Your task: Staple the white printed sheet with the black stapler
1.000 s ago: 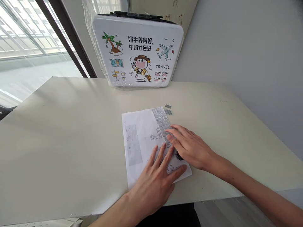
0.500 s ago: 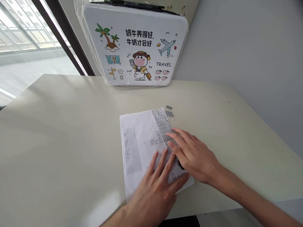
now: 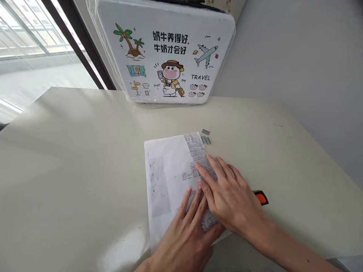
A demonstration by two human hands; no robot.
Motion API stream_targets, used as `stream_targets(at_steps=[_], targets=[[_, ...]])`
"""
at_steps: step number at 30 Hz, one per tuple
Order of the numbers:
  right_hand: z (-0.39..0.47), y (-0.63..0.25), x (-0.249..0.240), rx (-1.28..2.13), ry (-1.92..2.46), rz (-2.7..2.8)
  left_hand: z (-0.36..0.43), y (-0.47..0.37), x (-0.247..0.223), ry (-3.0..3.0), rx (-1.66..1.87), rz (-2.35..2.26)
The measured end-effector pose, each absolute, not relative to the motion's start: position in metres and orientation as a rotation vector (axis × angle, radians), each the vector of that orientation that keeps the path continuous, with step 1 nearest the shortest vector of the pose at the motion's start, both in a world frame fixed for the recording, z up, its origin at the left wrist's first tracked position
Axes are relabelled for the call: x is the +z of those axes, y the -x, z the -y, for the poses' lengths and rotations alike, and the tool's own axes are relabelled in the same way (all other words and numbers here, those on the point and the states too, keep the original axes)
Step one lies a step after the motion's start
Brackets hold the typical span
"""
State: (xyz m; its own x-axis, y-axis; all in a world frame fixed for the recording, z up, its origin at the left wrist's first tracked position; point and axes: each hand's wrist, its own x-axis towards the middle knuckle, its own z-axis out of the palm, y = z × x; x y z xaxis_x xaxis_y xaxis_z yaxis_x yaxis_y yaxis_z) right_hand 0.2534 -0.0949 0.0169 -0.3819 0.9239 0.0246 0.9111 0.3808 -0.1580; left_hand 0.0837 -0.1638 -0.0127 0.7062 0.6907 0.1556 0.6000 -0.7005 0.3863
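A white printed sheet [image 3: 172,166] lies on the table, with a grey patterned strip [image 3: 195,146] along its upper right edge. My left hand [image 3: 187,236] rests on the lower part of the sheet, fingers spread, holding nothing. Across the strip and the sheet's right side lies my right hand [image 3: 227,190], fingers apart and palm down. Its thumb touches the left fingertips. An orange and black object [image 3: 261,197] shows partly from behind the right hand; the rest is hidden. Several small grey metal pieces [image 3: 206,140] lie just beyond the sheet's upper right corner.
A white case [image 3: 170,19] with cartoon prints, wrapped in clear plastic, stands upright at the back of the pale table [image 3: 85,158]. A grey wall rises on the right. At the upper left is a window with a dark frame.
My right hand has shifted slightly and lies flatter over the strip, its fingers reaching across the sheet. The orange and black object now shows to its right. The view has moved a little.
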Motion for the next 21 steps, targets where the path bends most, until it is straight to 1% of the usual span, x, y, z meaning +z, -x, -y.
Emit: stream_targets(at_steps=[6,9,12,14,21], targets=[[0.091,-0.274,0.032,0.427,1.653,2.296,0.162,-0.084,-0.009,-2.616,0.403,-1.018],[0.093,-0.300,0.034,0.519,1.473,2.292,0.160,-0.082,-0.007,-2.612,0.402,-1.057],[0.097,-0.328,0.026,0.514,1.221,2.473,0.158,-0.080,-0.005,-2.633,0.371,-1.065],[0.099,-0.343,0.018,0.472,1.163,2.506,0.158,-0.078,-0.003,-2.654,0.348,-1.064],[0.099,-0.378,0.002,0.451,1.328,2.341,0.161,-0.070,0.004,-2.712,0.338,-1.072]])
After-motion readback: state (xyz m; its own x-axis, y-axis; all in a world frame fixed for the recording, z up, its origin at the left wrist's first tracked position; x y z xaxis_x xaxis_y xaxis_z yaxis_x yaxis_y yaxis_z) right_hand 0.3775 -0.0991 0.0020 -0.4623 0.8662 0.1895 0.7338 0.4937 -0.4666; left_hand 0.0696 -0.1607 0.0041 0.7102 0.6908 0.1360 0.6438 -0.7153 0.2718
